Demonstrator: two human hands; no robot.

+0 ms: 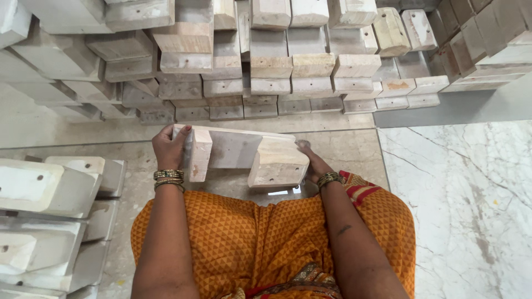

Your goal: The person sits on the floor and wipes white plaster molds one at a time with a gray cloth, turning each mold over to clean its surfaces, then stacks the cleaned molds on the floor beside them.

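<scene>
floor (454,221): white veined marble, tan slab by it | bg: stacked wood blocks (288,61) | light: even

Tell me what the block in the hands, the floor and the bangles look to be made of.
Block held by the left hand and right hand: likely wood, pale primer-like coat, bare tan grain on the end faces. Floor: polished marble or marble-look stone, white with grey veins. Bangles: apparently metal, gold-toned with a dull shine.
</scene>
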